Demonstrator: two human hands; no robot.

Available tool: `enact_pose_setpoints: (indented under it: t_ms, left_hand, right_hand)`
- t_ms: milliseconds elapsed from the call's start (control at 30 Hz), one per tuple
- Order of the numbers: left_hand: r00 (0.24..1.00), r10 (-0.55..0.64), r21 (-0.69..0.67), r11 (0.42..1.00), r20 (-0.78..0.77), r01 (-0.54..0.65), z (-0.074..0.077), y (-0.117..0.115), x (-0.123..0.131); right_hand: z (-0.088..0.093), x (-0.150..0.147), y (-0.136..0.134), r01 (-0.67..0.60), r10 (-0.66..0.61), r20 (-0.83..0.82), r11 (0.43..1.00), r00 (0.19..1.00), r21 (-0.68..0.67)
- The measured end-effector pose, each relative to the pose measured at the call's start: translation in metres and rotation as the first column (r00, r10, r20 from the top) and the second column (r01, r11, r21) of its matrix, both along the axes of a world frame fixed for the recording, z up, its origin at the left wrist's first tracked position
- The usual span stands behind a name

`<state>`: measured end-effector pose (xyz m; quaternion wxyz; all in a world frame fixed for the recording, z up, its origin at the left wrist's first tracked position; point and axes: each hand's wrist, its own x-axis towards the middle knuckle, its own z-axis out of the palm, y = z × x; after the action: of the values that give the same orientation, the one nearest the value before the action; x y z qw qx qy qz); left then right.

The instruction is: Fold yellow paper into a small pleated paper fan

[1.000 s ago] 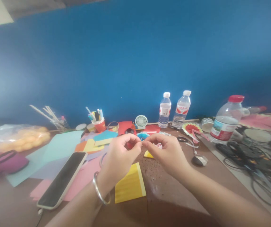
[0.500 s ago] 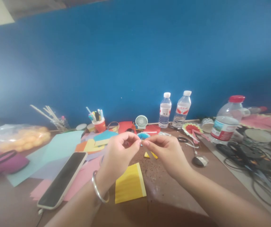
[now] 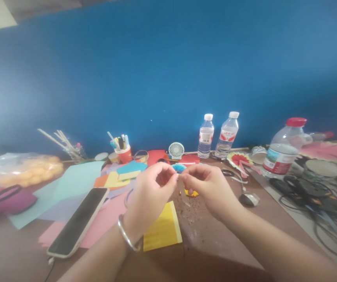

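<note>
My left hand (image 3: 156, 184) and my right hand (image 3: 205, 186) meet above the middle of the desk, thumbs and index fingers pinched close together. From between the fingertips hangs a narrow pale strip (image 3: 183, 194), probably paper or tape; which hand bears it alone is hard to tell. Beneath and left of it lies a flat yellow sheet (image 3: 161, 231) with a whitish band along its right edge. Partly behind the fingers are a pleated blue paper piece (image 3: 178, 167) and a small yellow piece (image 3: 192, 193). A silver bangle (image 3: 125, 235) circles my left wrist.
A phone (image 3: 78, 223) rests on coloured papers (image 3: 83, 176) at left. Behind stand a cup of pens (image 3: 124, 154), a small fan (image 3: 176, 150) and two water bottles (image 3: 205, 137). Scissors (image 3: 229, 172), a mouse (image 3: 249, 199), a large bottle (image 3: 283, 150) and cables (image 3: 300, 196) occupy the right.
Both hands have shifted slightly to the right. More of the pale strip now shows hanging below the fingertips. The things on the desk stay in place.
</note>
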<state>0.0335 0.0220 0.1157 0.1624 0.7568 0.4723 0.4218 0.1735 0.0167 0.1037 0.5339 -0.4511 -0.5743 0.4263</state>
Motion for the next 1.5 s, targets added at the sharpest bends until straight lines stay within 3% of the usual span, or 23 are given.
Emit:
enact_pose_setpoints:
  t_ms: [133, 467, 967, 1167, 1500]
  left_hand:
    - [1.000, 0.009, 0.132, 0.991, -0.023, -0.006, -0.004, -0.005, 0.005]
    - [0.997, 0.039, 0.158, 0.987, -0.059, -0.029, -0.005, -0.006, 0.004]
    - [0.984, 0.099, 0.229, 0.971, -0.146, -0.063, -0.007, -0.005, 0.002]
    - [0.994, 0.068, 0.201, 0.978, -0.089, -0.049, -0.005, -0.006, 0.004]
    - [0.994, 0.064, 0.145, 0.988, -0.092, -0.050, -0.003, -0.007, 0.002]
  right_hand:
    - [-0.004, -0.004, 0.000, 0.030, -0.033, -0.114, 0.999, 0.993, -0.025]
    - [-0.013, -0.007, -0.003, 0.047, -0.044, -0.161, 0.999, 0.986, 0.014]
    - [-0.012, -0.009, -0.007, 0.145, -0.146, 0.001, 0.983, 0.989, 0.112]
    - [-0.014, -0.009, -0.006, 0.136, -0.135, -0.015, 0.983, 0.991, 0.127]
    - [-0.015, -0.009, -0.009, 0.201, -0.275, 0.166, 0.911, 0.947, 0.361]
